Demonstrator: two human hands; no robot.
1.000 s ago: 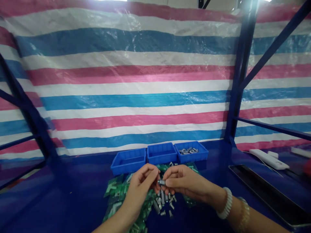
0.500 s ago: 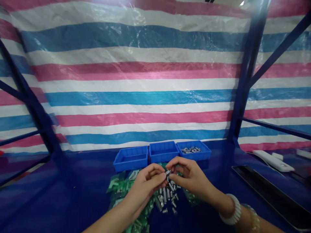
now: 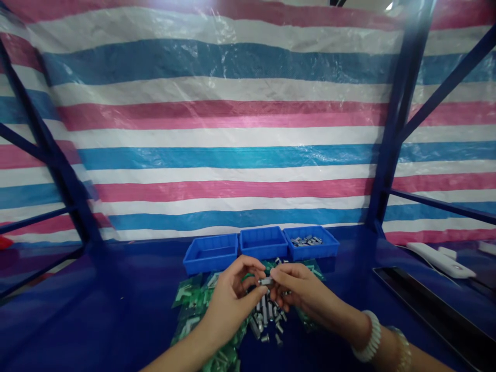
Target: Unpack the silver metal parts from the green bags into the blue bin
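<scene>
The right hand [image 3: 300, 287] is pinching a small metal cylinder [image 3: 266, 281] above loose metal fasteners [image 3: 265, 311]; the left hand [image 3: 233, 297] is hovering, its grip parted near the cylinder's end. Green plastic packets [image 3: 188, 292] are covering some blue surface [image 3: 135, 315]. Beyond, three blue trays [image 3: 264, 252] are standing before striped sheeting [image 3: 232, 156].

At the far edge of the deep-blue desk [image 3: 127, 305], a sheet [image 3: 232, 157] is striped horizontally in pink, white and blue. Trays [image 3: 314, 252] by that edge are brighter blue. The held metal piece [image 3: 265, 281] and the loose fasteners [image 3: 265, 310] are silver, the bags [image 3: 196, 299] translucent green. Toward the right edge, a slab [image 3: 430, 318] is black, a bar [image 3: 439, 259] white. One bracelet [image 3: 371, 337] is white.
</scene>
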